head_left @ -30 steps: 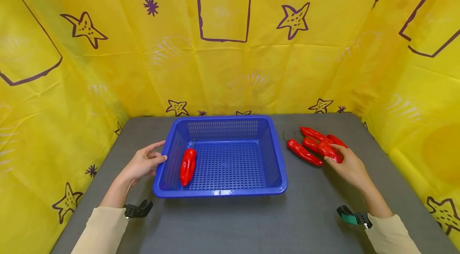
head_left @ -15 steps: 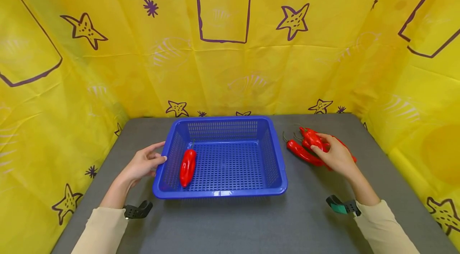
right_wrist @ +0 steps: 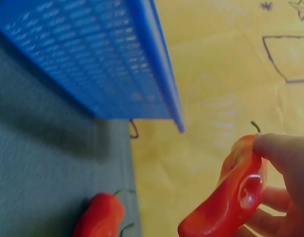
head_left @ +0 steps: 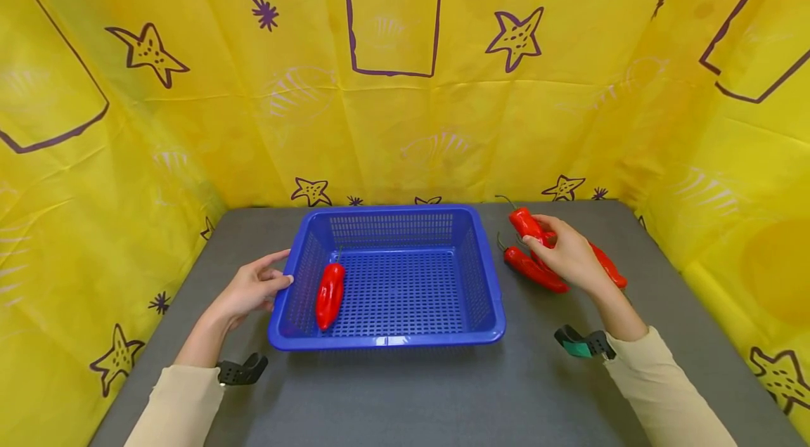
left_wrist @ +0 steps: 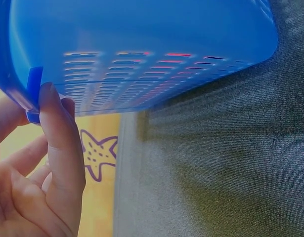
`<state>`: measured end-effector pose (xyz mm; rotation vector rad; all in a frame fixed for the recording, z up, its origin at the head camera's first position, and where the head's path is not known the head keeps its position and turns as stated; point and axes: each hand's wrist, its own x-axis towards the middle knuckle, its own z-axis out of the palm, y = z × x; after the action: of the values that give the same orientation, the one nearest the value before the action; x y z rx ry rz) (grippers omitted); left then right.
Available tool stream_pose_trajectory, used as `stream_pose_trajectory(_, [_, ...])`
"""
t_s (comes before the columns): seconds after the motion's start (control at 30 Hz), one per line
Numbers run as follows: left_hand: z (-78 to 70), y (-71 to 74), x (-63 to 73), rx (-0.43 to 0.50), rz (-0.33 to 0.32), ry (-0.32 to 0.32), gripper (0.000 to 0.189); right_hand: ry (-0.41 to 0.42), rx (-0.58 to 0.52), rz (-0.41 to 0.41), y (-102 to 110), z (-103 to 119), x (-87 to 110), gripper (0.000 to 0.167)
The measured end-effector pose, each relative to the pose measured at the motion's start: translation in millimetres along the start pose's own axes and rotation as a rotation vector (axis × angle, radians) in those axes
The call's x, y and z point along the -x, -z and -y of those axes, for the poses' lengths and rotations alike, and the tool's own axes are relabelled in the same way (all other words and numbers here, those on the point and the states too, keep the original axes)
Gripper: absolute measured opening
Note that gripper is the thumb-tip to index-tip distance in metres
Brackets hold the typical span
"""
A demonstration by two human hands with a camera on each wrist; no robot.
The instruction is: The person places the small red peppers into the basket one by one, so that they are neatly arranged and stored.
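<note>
My left hand point(head_left: 251, 287) pinches the left rim of the blue basket point(head_left: 387, 341) between thumb and fingers; the left wrist view shows the thumb point(left_wrist: 60, 133) against the outside of that rim. Inside the basket, along its left side, lies one red pepper point(head_left: 330, 296). To the right of the basket, my right hand point(head_left: 566, 250) holds another red pepper point(head_left: 524, 221) by its body, raised off the table in the right wrist view, green stem point(right_wrist: 255, 127) showing. Beneath that hand lie more red peppers point(head_left: 536, 273), partly hidden by it.
A red pepper point(head_left: 609, 266) lies on the table just right of my right hand. The grey table point(head_left: 405, 398) extends in front of the basket. Yellow cloth point(head_left: 392, 131) printed with starfish encloses the back and both sides.
My right hand has lifted a pepper from the pile and moved left and away from me, toward the basket. The left hand and basket stay in place.
</note>
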<state>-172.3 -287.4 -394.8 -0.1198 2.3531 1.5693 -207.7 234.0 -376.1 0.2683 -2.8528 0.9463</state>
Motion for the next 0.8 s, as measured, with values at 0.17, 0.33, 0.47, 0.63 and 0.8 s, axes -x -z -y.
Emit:
stream_pose_trajectory(0.17, [-0.5,0.1,0.3,-0.010,-0.004,0.005,0.067,0.001,-0.018,0.017,-1.9,14.7,-9.5,0.061])
stream_pose_trajectory(0.33, [-0.7,0.0,0.5,-0.023,-0.011,0.007,0.067,0.017,-0.062,0.023,-5.3,29.7,-17.7,0.062])
stream_pose_trajectory(0.47, [-0.7,0.2,0.6,-0.022,-0.009,0.002,0.067,0.029,-0.087,0.035,-8.4,42.4,-23.5,0.063])
stream_pose_trajectory(0.63, [-0.7,0.2,0.4,-0.022,-0.006,-0.004,0.067,0.031,-0.106,0.049,-14.8,56.2,-30.7,0.063])
stream_pose_trajectory(0.8, [-0.3,0.1,0.5,-0.038,-0.012,-0.007,0.067,0.028,-0.134,0.069,-22.7,68.6,-35.2,0.062])
